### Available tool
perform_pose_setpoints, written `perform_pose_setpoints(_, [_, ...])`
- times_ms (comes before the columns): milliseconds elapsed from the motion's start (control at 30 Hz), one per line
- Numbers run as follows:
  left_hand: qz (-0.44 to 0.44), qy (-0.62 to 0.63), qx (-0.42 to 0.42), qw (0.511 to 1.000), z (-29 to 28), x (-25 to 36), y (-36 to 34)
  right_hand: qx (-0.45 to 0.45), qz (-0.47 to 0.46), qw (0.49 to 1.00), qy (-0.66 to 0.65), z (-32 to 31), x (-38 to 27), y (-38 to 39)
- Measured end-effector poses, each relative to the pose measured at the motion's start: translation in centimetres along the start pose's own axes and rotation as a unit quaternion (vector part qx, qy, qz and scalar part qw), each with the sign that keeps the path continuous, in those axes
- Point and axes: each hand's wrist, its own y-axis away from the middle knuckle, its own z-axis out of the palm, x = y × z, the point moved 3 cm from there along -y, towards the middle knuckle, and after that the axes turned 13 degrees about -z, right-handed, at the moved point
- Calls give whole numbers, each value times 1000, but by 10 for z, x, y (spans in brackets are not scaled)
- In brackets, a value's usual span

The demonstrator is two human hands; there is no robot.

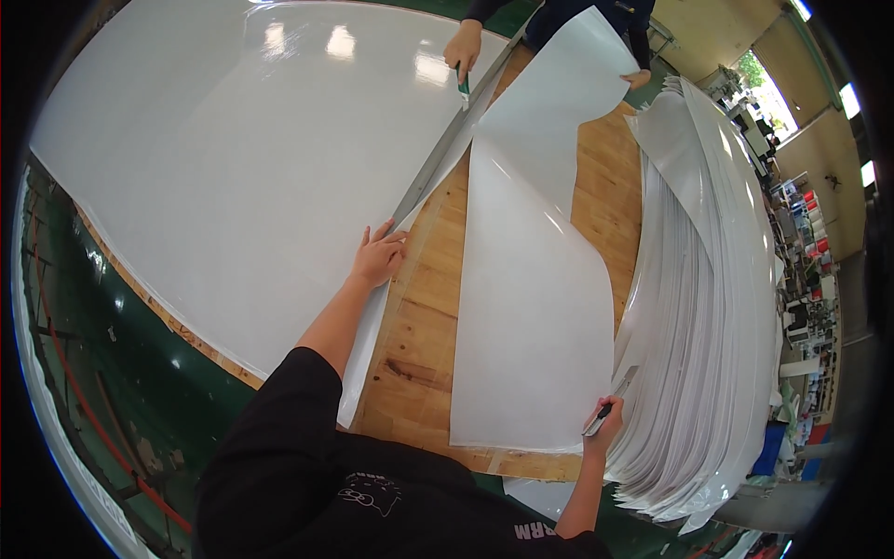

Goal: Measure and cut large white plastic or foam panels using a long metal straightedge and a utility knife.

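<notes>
My left hand [376,255] lies with fingers spread, pressing on the near end of a long metal straightedge [430,172]. The straightedge runs along the edge of a large glossy white sheet [214,177]. In my right hand [605,427] is a utility knife [626,381], its blade pointing away from me, close to the lower right corner of a cut white strip [531,307]. That strip lies on the wooden tabletop [419,317], its far part lifted and curling. Across the table, a co-worker's hand [463,48] grips a green cutter [463,86] beside the straightedge.
The co-worker's other hand [638,80] holds the strip's far end. A thick stack of white sheets [689,279] drapes at the right. Shelves with assorted goods [815,242] stand farther right. Green floor [186,363] and an orange hose [102,429] show at lower left.
</notes>
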Motion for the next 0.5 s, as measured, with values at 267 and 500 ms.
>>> perform_pose_setpoints(267, [10, 30, 24, 999, -1, 5, -9, -47, -149, 956, 247, 10, -12, 5])
perform_pose_setpoints(500, [-7, 5, 1, 1000, 1, 11, 4, -53, -88, 970, 221, -12, 20, 18])
